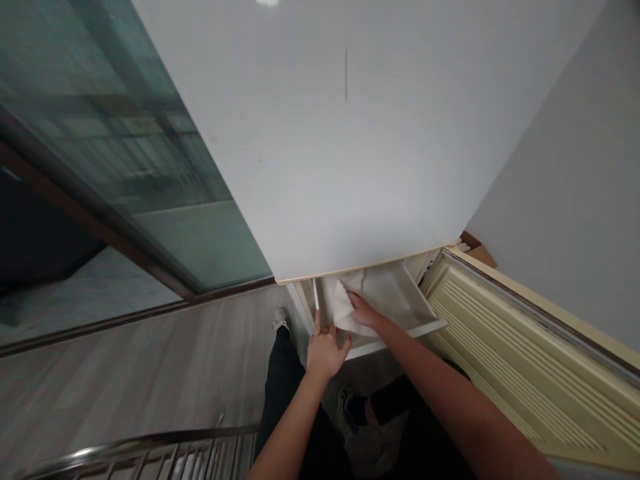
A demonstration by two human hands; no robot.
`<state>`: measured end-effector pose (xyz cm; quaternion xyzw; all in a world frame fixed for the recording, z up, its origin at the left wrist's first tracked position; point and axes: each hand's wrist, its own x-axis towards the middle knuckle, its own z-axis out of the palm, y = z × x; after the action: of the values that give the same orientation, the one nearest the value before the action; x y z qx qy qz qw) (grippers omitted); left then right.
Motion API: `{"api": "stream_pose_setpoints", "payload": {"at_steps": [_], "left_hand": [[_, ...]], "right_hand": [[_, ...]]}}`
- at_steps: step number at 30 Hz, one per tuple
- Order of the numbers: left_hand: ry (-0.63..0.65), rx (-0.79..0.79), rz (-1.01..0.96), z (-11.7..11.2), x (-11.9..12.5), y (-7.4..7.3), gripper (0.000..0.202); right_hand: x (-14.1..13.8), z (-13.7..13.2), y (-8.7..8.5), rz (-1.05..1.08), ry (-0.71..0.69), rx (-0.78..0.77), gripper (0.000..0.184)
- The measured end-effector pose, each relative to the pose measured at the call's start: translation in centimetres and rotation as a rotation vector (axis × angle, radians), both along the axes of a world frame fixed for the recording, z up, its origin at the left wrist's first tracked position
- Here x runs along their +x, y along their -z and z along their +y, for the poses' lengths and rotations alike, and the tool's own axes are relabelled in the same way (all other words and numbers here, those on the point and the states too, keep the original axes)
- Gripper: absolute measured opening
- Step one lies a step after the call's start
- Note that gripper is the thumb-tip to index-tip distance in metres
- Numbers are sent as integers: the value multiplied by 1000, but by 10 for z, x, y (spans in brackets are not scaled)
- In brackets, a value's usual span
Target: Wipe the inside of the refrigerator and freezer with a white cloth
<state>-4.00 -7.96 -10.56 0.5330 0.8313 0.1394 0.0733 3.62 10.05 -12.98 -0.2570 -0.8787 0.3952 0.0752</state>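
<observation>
lower centre: right hand (364,311) grasps cloth (343,308); left hand (326,351) on drawer (425,328), grip unclear; hard pressing could tilt drawer

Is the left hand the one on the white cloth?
No, the right hand is on the white cloth inside the open drawer, while the left hand is at the drawer's front left corner.

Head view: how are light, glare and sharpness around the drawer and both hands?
Head view: dim light overall, with a small glare spot high on the white upper fridge door; head view: drawer, white cloth, left hand and right hand readable but slightly soft; head view: dark trousers lose detail in shadow.
</observation>
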Motion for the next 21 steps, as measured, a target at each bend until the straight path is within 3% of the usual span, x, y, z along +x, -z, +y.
{"api": "stream_pose_setpoints", "payload": {"at_steps": [3, 6, 10, 13, 16, 21], "left_hand": [[1, 14, -31, -1, 0, 0, 46], [-5, 13, -35, -1, -1, 0, 42], [-19, -4, -33, -2, -1, 1, 40], [-14, 1, -54, -2, -1, 1, 37], [-17, 3, -72, -2, -1, 1, 35], [-52, -12, -110, -1, -2, 3, 34]], "right_hand": [[-44, -18, 20, -268, -117, 110, 55], [-75, -24, 32, -383, -150, 208, 58], [-112, 4, 31, -389, -141, 308, 65], [-135, 37, 33, -382, -157, 309, 55], [-142, 60, 46, -366, -161, 288, 46], [-124, 74, 67, -272, -129, 324, 55]]}}
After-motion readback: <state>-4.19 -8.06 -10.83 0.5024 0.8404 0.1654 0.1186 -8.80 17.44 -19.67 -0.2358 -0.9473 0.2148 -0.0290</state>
